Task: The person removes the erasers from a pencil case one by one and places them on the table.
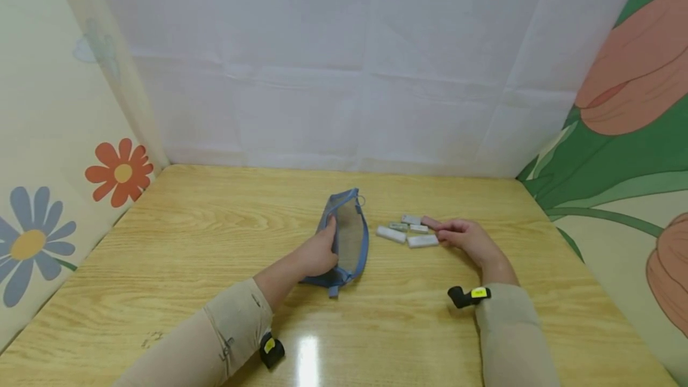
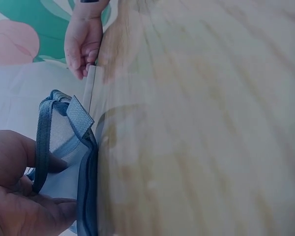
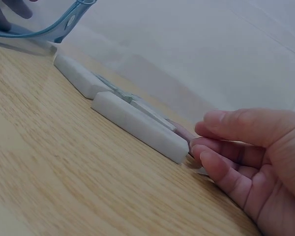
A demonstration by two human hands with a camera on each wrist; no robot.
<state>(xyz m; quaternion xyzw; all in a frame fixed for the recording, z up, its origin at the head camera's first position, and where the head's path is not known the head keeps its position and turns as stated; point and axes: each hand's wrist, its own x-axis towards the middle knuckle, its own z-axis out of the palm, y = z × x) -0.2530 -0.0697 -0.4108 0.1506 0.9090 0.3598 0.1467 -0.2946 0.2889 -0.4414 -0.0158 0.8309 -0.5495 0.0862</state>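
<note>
A blue mesh zip pouch (image 1: 352, 232) stands with its mouth open at the middle of the table. My left hand (image 1: 319, 252) grips its near left side, with some fingers reaching inside the mouth, as the left wrist view shows. To the right of the pouch lie several small flat pieces: a white block (image 1: 423, 242), another white block (image 1: 391, 234), a grey piece with a hole (image 1: 411, 220), and smaller pale pieces (image 1: 418, 229). A small pink stick (image 1: 430, 222) lies at their right end. My right hand (image 1: 473, 240) pinches that stick's near end; its fingertips partly hide it.
The wooden table (image 1: 215, 226) meets a white cloth backdrop (image 1: 349, 76) at its far edge. Flower-printed panels border it at left (image 1: 64, 136) and right (image 1: 618, 184). Each forearm wears a small black wrist camera (image 1: 271, 351).
</note>
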